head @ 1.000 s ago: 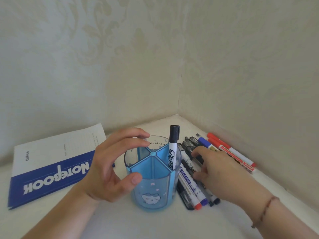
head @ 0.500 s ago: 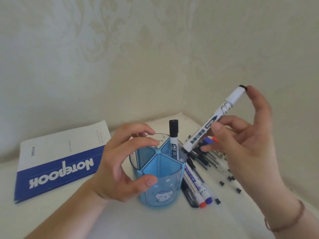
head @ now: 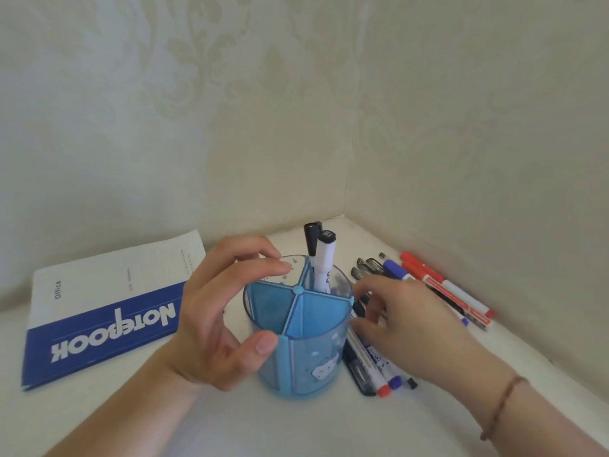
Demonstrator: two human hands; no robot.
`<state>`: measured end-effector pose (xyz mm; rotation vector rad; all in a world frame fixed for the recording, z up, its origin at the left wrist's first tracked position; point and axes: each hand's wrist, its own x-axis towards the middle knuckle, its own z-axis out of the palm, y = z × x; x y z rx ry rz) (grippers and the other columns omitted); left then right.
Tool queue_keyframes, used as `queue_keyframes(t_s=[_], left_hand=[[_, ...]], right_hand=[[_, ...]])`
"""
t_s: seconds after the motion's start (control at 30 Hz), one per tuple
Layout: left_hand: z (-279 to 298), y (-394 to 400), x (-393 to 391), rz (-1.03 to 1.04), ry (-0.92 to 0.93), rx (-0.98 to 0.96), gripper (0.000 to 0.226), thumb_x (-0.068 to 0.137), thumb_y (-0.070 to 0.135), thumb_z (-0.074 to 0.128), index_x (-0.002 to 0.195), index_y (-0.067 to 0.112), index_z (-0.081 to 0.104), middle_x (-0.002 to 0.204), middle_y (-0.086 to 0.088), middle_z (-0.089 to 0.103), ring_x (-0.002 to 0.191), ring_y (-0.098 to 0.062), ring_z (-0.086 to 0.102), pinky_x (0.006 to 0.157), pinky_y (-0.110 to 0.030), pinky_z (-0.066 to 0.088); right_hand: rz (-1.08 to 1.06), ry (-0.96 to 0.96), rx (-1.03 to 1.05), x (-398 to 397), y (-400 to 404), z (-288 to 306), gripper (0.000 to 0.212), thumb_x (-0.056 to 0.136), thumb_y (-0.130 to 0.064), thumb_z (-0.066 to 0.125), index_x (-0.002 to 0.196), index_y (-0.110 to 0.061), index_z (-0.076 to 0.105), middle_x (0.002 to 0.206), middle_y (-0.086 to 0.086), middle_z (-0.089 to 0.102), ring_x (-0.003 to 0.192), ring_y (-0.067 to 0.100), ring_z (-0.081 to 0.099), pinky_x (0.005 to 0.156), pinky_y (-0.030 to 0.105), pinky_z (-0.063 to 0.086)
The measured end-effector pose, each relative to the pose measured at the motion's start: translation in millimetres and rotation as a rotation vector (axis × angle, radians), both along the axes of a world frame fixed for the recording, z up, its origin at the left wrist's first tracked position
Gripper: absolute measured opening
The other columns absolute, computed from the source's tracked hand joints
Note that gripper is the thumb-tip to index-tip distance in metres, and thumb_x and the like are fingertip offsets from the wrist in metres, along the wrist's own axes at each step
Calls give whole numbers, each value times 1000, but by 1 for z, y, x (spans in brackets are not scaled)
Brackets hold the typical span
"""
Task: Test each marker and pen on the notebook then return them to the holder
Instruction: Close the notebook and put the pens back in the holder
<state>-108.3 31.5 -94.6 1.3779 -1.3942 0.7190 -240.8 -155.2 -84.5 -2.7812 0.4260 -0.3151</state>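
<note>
Left hand [head: 217, 311] grips the translucent blue plastic pen holder [head: 306, 344], thumb on the near wall, fingertips curled over the far rim. The holder stands upright on the white tabletop [head: 296, 423], divided into wedge compartments. Two markers stand in the far-right compartment: a black-capped marker [head: 310, 239] and, just in front, a white-barrelled marker with a black end [head: 324, 262].

Right hand [head: 405, 321] lies over the loose markers and pens [head: 372, 367] just right of the holder, fingers bent down among them; whether it has pinched one yet, cannot tell. More lie near the wall, among them red-and-white markers [head: 445, 285]. Blue-and-white notebook [head: 108, 308] lies closed, left of the holder.

Handling, as judged: markers light, rigid, smooth and round, so apt to roll; take one mid-barrel between thumb and fingers. Holder light, likely to tip unless steadied.

Room: walls meet in a corner [head: 344, 216] close behind and to the right. Open tabletop lies toward the viewer; approach to the compartments is from above.
</note>
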Motion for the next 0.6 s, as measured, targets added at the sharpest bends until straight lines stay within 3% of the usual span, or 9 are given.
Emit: queue_keyframes(t_s=[0.1,0.2,0.27,0.37,0.43,0.5,0.6], left_hand=[[-1,0,0,19,-7,-22,59,93,56,41,98,1,61,100,-18,56,96,-21,57,83,-29,43],[-1,-1,2,-3,5,-18,55,92,54,43,98,4,63,99,-18,57,95,-23,58,82,-30,43],[-1,-1,2,-10,6,-13,53,92,53,44,98,4,64,99,-17,58,94,-23,58,82,-29,43],[-1,-1,2,-22,0,-11,53,92,51,46,97,2,64,98,-16,58,94,-23,58,82,-30,43],[-1,0,3,-24,0,-8,51,91,51,47,97,3,64,99,-15,59,93,-24,59,81,-31,44],[-2,-1,3,-26,3,-2,50,91,51,47,100,4,62,99,-14,59,93,-24,59,80,-32,44],[-2,-1,2,-30,3,12,49,91,51,47,100,4,62,100,-12,59,93,-24,59,80,-32,43]], right_hand=[[-39,114,-85,-1,2,2,24,89,-46,54,110,-36,51,79,-11,58,77,14,59,65,32,52],[-61,202,-238,-5,8,4,31,90,-36,51,120,-33,45,97,-5,62,91,21,62,68,33,51],[-54,157,-224,-6,8,0,39,89,-28,49,127,-32,40,97,-2,64,90,23,64,70,35,54],[-69,-255,70,-4,0,10,54,92,-22,51,140,-32,27,67,-3,65,60,11,63,57,27,53],[-88,-680,513,-10,1,27,67,93,-8,55,142,-36,19,69,1,66,52,12,63,49,20,50],[58,-976,872,-18,8,41,66,93,5,53,138,-33,21,76,7,66,55,23,65,51,28,55],[252,-980,868,-20,19,40,57,89,-1,59,127,-32,32,80,5,67,58,20,66,50,29,53]])
